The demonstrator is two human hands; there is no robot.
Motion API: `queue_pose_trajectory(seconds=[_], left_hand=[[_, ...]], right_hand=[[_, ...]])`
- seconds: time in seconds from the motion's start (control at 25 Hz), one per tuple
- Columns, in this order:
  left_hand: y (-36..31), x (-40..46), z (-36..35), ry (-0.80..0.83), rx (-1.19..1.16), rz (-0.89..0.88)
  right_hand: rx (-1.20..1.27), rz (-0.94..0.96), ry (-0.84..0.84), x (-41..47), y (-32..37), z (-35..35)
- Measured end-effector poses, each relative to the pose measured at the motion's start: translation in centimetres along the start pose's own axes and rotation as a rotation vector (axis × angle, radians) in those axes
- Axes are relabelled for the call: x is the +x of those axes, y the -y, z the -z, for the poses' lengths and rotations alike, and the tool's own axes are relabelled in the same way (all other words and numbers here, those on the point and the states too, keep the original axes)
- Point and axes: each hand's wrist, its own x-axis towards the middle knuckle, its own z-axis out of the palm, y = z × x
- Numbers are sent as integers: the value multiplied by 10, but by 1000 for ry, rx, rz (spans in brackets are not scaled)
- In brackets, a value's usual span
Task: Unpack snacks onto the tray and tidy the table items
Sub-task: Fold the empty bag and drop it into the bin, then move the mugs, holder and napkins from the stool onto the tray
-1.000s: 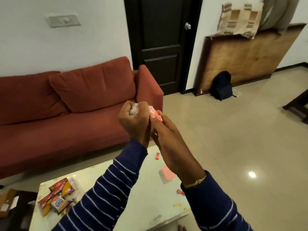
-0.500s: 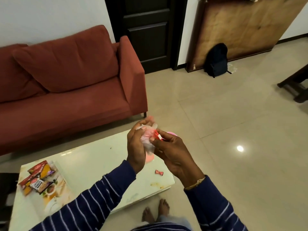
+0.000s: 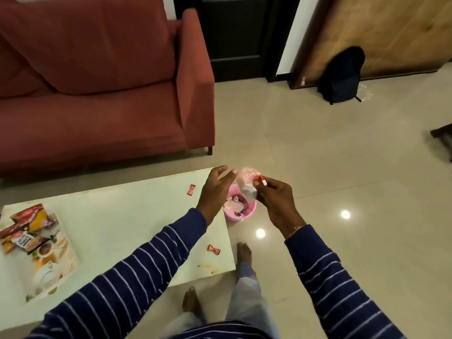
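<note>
Snack packets (image 3: 25, 231) are seen lying on a printed tray (image 3: 55, 263) at the left end of the pale table (image 3: 127, 221); two small red wrapped sweets are left loose on the tabletop, one (image 3: 191, 189) near the far edge and one (image 3: 214, 249) near the right edge. A crumpled clear wrapper (image 3: 247, 185) with a red and white tab is pinched between the fingers of the right hand (image 3: 275, 200), which is closed on it; the left hand (image 3: 215, 189) is held just beside the wrapper with its fingers spread apart, nothing being gripped in it. A pink bin (image 3: 241, 209) with wrappers in it is seen on the floor below both hands, just beside the table's right edge; bare feet are visible on the tiles beneath. A red sofa (image 3: 102, 77) stands behind the table, and a dark backpack (image 3: 341, 74) is propped against a wooden board.
</note>
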Motion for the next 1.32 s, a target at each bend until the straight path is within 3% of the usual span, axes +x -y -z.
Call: queue_pose_trajectory(seconds=[0.2,0.48,0.68,0.84,0.92,1.12,1.32], left_hand=[[53,66,-19,-297,42,177],[142,91,-41,-249,207,339],[176,90,-34,-335,262,381],[208,81,-31,-313,311,393],[217,78,-30,-309,327,411],[211,67,-24,-287,342,372],[170,38,1,-338,198,316]], right_hand=[[-114,-162,-62,137,-63,51],[-302,-383,-4,273,-168,61],[-513,-442,30,341,-227,42],[-686,-488,91,378,-269,29],[-760,-499,121,385,-271,29],[-624,-469,122,365,-239,23],[-635,-401,138,307,-184,7]])
